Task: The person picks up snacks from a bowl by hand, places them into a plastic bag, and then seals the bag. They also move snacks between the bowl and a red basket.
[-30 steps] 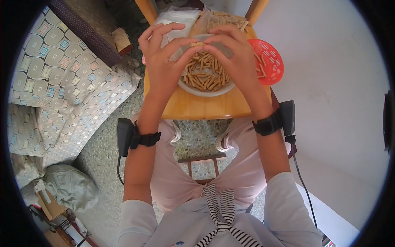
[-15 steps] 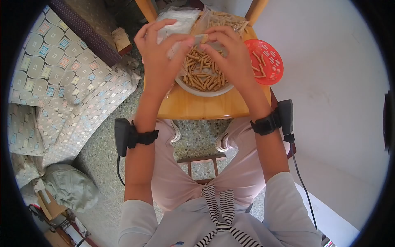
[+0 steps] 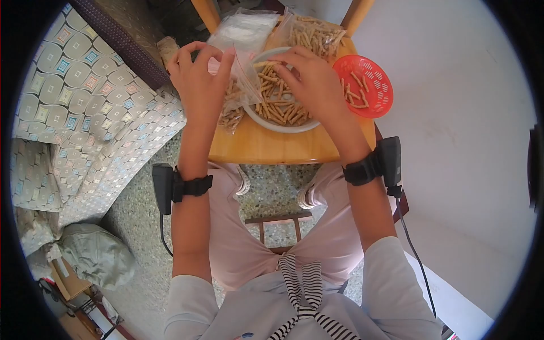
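My left hand [image 3: 199, 76] is at the bag's upper edge, its thumb and fingers closed on a clear zip bag [image 3: 245, 76]. Short brown sticks [image 3: 231, 116] fill the lower part of this bag, which leans against the left side of a pale round bowl [image 3: 294, 129]. Over the bowl is my right hand [image 3: 310, 79], pinching a light tan stick [image 3: 263, 64] that points toward the bag's mouth. Many similar sticks [image 3: 280, 107] lie in the bowl beneath it. Part of the bag is hidden behind my left hand.
A red perforated basket [image 3: 385, 93] with several sticks stands right of the bowl on the wooden chair seat [image 3: 272, 152]. Behind the bowl are a filled bag of sticks [image 3: 314, 37] and flat clear bags [image 3: 243, 28]. Patterned cloth [image 3: 85, 107] hangs at left; a white wall [image 3: 453, 113] is at right.
My hands have moved apart from close together above the bowl. The left moved left and down, so the bag shows more; the right shifted slightly down, with a stick in its fingertips.
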The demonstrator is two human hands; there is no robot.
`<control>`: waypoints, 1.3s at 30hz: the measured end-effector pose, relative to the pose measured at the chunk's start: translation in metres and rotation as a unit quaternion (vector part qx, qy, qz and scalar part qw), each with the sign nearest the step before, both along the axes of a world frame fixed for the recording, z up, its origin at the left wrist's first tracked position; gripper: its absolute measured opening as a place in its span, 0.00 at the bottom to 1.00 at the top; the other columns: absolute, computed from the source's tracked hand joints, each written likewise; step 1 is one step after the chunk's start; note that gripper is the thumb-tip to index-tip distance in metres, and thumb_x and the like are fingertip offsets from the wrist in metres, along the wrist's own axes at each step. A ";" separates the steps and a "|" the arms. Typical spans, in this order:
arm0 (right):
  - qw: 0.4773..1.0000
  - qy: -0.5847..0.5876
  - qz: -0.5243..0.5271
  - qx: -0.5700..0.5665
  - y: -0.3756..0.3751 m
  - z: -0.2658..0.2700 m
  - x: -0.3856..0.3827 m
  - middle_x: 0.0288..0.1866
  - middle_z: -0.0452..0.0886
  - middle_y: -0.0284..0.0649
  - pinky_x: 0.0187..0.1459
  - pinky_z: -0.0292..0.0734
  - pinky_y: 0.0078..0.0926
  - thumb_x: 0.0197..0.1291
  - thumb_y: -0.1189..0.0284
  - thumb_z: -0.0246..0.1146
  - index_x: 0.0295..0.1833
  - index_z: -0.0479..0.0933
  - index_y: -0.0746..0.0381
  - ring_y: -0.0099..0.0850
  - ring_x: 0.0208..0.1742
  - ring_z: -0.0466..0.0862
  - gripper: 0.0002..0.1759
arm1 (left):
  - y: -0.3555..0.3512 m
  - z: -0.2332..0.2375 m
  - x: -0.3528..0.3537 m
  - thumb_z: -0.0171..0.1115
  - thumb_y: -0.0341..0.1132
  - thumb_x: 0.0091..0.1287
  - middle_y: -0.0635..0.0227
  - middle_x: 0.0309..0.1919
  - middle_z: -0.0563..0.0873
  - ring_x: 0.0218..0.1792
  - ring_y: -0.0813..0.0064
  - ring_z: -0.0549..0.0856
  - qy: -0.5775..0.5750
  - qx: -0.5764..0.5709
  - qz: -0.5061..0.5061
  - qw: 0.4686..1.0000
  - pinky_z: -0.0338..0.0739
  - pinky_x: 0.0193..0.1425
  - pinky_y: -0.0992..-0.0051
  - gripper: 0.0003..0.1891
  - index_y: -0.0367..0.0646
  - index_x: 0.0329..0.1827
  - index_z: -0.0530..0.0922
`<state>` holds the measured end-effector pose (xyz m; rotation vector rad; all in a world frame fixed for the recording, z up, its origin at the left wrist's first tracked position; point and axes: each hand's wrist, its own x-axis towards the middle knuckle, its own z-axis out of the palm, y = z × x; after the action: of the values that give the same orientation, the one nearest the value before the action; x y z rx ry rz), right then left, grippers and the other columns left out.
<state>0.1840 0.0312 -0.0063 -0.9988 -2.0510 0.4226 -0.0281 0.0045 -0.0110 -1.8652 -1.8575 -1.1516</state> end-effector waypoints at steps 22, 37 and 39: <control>0.997 0.014 0.070 -0.039 -0.001 0.009 -0.014 0.42 0.84 0.38 0.44 0.77 0.42 0.65 0.61 0.64 0.52 0.85 0.53 0.39 0.39 0.86 0.14 | 0.005 -0.002 0.003 0.72 0.37 0.60 0.66 0.57 0.80 0.63 0.54 0.68 -0.078 0.018 -0.034 0.996 0.62 0.68 0.57 0.07 0.47 0.31 0.82; 0.953 -0.267 0.027 -0.141 -0.003 -0.047 0.004 0.49 0.83 0.43 0.54 0.78 0.41 0.54 0.71 0.71 0.50 0.84 0.54 0.45 0.54 0.83 0.16 | 0.001 0.005 0.026 0.76 0.39 0.58 0.74 0.59 0.81 0.66 0.60 0.67 -0.064 0.037 -0.120 0.990 0.62 0.71 0.61 0.05 0.52 0.36 0.90; 0.959 -0.249 0.045 -0.130 -0.003 -0.054 0.005 0.48 0.83 0.41 0.53 0.78 0.41 0.54 0.72 0.71 0.48 0.84 0.54 0.45 0.53 0.83 0.14 | -0.001 0.007 0.031 0.76 0.38 0.57 0.74 0.58 0.81 0.66 0.58 0.67 -0.061 0.037 -0.130 0.989 0.64 0.69 0.59 0.05 0.53 0.35 0.90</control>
<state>0.1889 0.0284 -0.0603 -1.2717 -2.5463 0.5396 0.0031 0.0038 -0.0039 -2.0832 -1.6404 -1.4271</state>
